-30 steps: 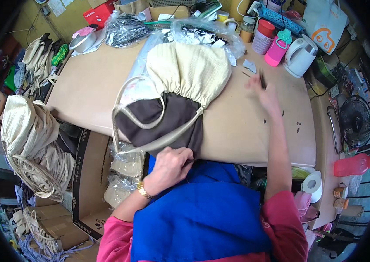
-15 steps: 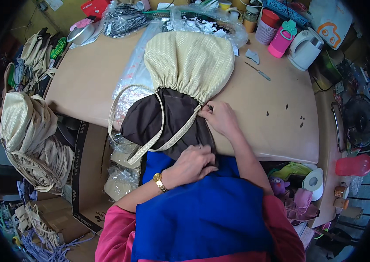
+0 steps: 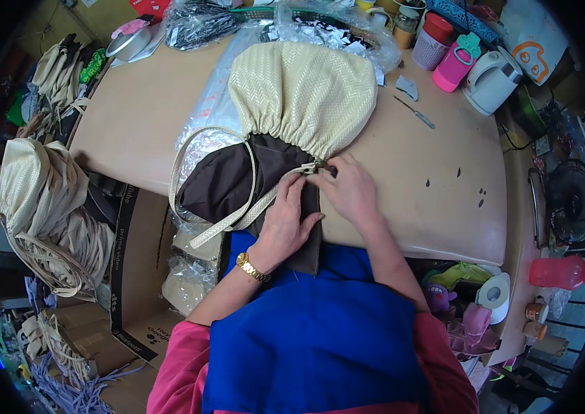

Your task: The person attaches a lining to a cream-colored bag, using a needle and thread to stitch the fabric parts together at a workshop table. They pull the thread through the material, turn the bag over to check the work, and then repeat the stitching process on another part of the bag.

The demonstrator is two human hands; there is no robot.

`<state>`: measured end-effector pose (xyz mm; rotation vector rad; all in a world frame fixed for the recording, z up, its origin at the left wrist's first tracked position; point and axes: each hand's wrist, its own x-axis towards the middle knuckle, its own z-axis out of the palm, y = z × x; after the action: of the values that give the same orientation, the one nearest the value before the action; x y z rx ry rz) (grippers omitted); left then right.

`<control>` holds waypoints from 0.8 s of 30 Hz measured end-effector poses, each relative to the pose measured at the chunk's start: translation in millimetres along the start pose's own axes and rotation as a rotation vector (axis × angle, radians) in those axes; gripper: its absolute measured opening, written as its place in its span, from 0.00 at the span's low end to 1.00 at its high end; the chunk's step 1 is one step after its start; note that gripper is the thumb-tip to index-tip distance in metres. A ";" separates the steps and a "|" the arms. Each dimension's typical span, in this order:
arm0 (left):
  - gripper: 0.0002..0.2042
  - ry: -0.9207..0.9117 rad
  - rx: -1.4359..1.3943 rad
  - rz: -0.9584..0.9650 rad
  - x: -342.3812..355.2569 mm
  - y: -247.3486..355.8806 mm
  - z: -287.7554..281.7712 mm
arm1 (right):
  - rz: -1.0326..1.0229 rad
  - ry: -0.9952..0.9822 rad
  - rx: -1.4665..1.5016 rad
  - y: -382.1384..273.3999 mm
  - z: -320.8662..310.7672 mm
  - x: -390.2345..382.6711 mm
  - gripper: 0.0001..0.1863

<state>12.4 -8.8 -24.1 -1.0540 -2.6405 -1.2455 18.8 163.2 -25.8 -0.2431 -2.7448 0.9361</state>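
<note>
One cream woven bag (image 3: 303,96), dark lining (image 3: 220,176) out, lies mid-surface (image 3: 416,214), lining over the near edge. Left hand (image 3: 282,228) fingers the strap (image 3: 220,229), right hand (image 3: 351,190) pinches near its joint, exact grip hidden — likely strap adjusting; next move probably needs the joint held steady — slim tool (image 3: 414,112) lies apart, farther right.

A white electric kettle (image 3: 490,84) is stood beside a pink water bottle (image 3: 450,71) on the bench (image 3: 403,190); a black fan (image 3: 572,200) is seen at the far right.
</note>
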 end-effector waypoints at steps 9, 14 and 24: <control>0.06 -0.021 -0.093 -0.056 -1.6 -23.0 -14.6 | 0.178 -0.122 -0.248 15.6 -38.5 0.1 0.11; 0.05 -0.053 -0.114 -0.086 -1.2 -25.1 -16.1 | 0.033 0.011 0.077 23.3 -41.1 -12.2 0.12; 0.18 0.062 -0.061 0.026 15.7 7.6 -19.5 | -0.166 -0.015 0.200 5.4 11.4 -2.8 0.06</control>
<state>0.1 -10.2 -1.0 -1.0365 -2.5501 -1.3390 18.8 160.2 -38.3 0.0270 -2.6113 1.1576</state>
